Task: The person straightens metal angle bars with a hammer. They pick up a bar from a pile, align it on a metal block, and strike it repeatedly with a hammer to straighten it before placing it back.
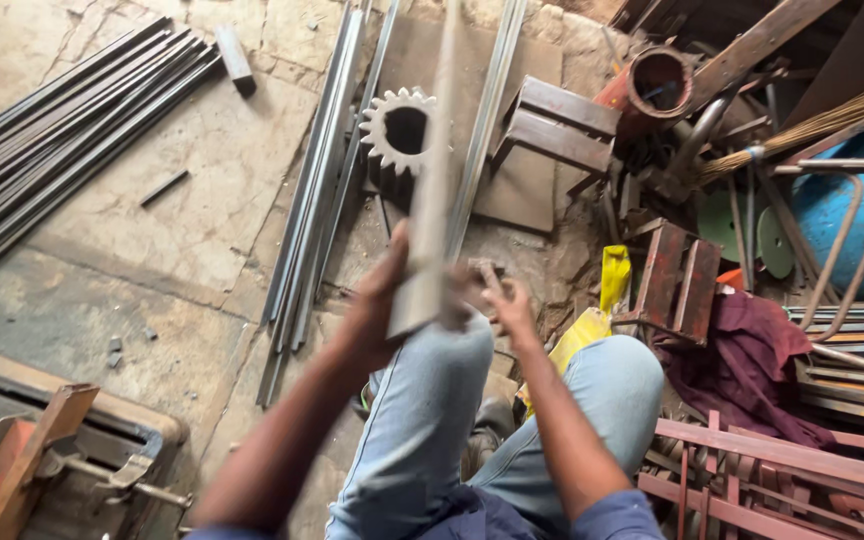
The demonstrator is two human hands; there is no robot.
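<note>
Two hands: we see both bare hands raised over the knees, each at the near end of one long metal bar (434,190).
Containers: we see a rusty red pipe (652,85) lying open-mouthed at the top right, its inside dark, and a blue drum (857,215) on its side at the far right; what either holds we cannot tell.
Left hand: our left hand (377,300) is curled shut round the bar's lower end, thumb up along the metal.
Right hand: our right hand (507,305) sits just beside the same end, fingers bent; motion blur hides whether it grips.
Bar: it runs blurred from the hands up past the toothed gear (397,125) toward the top edge, above the floor (152,200).
Nearby: long steel strips (317,190) lie left of the bar, a yellow bag (602,300) right of the knee.
</note>
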